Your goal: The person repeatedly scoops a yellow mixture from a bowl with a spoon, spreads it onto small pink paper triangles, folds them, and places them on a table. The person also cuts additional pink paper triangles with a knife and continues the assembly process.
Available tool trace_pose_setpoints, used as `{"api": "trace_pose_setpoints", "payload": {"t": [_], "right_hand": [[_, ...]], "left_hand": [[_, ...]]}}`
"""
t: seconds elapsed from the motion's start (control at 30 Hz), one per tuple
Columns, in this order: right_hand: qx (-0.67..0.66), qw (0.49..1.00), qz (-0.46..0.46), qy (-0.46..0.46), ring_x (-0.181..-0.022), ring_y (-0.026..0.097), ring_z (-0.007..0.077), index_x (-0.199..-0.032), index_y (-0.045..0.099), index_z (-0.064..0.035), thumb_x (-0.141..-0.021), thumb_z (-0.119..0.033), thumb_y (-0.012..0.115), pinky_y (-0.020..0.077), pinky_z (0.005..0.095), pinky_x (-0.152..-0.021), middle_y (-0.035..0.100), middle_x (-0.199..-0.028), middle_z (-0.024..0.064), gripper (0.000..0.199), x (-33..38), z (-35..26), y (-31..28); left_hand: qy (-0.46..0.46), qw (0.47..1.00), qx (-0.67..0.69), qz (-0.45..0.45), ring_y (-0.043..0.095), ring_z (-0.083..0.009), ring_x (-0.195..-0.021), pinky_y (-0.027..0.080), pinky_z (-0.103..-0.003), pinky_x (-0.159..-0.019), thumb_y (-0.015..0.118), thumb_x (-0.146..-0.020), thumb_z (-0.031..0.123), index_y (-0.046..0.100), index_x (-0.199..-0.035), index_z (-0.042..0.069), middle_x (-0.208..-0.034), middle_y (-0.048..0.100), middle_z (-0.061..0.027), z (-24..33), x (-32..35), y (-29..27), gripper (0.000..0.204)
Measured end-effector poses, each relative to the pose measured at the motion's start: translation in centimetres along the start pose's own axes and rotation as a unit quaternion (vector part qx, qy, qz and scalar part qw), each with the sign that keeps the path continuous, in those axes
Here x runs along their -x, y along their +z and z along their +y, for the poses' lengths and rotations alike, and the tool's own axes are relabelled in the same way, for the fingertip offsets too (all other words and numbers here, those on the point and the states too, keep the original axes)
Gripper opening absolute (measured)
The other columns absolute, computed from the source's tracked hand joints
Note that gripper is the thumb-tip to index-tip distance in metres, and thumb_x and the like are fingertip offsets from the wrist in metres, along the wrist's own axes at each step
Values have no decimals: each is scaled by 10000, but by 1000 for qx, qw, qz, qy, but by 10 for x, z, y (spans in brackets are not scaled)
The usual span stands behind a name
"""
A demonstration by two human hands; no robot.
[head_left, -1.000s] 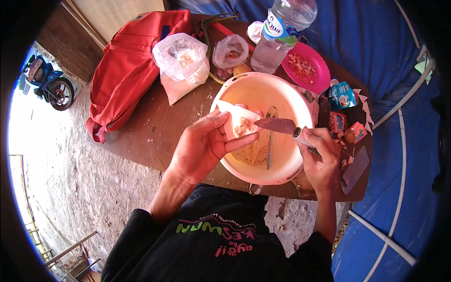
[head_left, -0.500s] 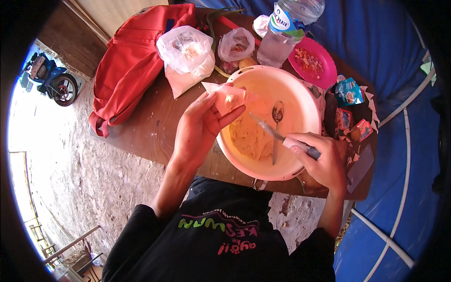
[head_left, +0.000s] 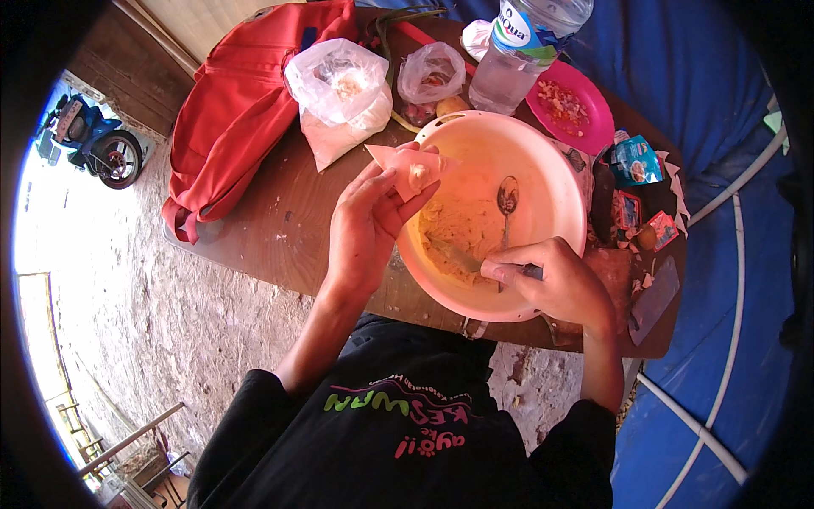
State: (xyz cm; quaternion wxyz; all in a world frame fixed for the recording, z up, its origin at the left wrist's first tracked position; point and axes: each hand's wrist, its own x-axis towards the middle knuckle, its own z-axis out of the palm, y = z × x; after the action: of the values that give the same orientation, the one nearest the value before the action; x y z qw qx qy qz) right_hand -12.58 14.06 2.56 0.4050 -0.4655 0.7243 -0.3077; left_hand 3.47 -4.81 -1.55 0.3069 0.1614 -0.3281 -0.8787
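Since earlier frame: knife blade dipped from mid-air into paste at bowl bottom. Left hand fingers pinch thin triangular wrapper over bowl rim. Right hand fingers curled on knife handle. Round pink plastic bowl on wooden desk.

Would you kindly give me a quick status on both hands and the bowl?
Left hand holds a folded wrapper over the bowl. Right hand grips a tool handle, dipping into the filling. Spoon lies in the bowl.

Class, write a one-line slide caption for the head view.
Left hand holds a folded wrapper over a pink bowl of yellowish filling; right hand grips a utensil in it.
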Motion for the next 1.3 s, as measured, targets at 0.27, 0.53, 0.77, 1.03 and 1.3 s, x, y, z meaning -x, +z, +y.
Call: {"api": "trace_pose_setpoints", "payload": {"t": [0.27, 0.53, 0.77, 1.03, 1.3], "right_hand": [[-159, 985, -25, 70, -739, 655, 74, -1115, 738, 47, -954, -142, 699, 517, 238, -652, 747, -854, 64, 251, 11, 6, -15], [-158, 981, 109, -36, -724, 626, 76, -1133, 692, 79, -942, -70, 653, 499, 227, -630, 702, -907, 80, 246, 50, -9, -51], [101, 958, 219, -152, -943, 704, 238, -1148, 684, 22, -830, 39, 733, 552, 322, -822, 690, -1049, 128, 322, 39, -9, -32], [151, 935, 270, -175, -933, 696, 259, -1111, 705, -4, -810, 84, 726, 551, 343, -798, 672, -1030, 118, 314, 32, -6, -28], [324, 868, 321, -196, -893, 688, 266, -1074, 734, -54, -786, 83, 731, 542, 365, -747, 658, -995, 108, 319, 34, 5, -34]], "left_hand": [[4, 1000, -2, 9, 583, -288, -1269, 434, -425, -1142, 407, -1036, 140, 433, -1390, -107, -1373, 559, -230, -1, 0, 0, 432], [-92, 990, -93, -54, 619, -268, -1219, 495, -396, -1078, 436, -1038, 154, 506, -1355, -93, -1301, 618, -195, 17, 5, 7, 408], [-237, 961, -90, -114, 645, -307, -1194, 529, -388, -1045, 452, -1006, 89, 469, -1379, -140, -1318, 609, -247, 10, 2, 22, 438], [-252, 953, -101, -131, 646, -316, -1193, 511, -405, -1058, 455, -988, 59, 474, -1361, -169, -1300, 618, -264, 20, 7, 23, 437], [-232, 962, -63, -131, 680, -243, -1124, 552, -343, -985, 463, -1008, 57, 530, -1334, -129, -1262, 659, -185, 30, 14, 24, 382]]}}
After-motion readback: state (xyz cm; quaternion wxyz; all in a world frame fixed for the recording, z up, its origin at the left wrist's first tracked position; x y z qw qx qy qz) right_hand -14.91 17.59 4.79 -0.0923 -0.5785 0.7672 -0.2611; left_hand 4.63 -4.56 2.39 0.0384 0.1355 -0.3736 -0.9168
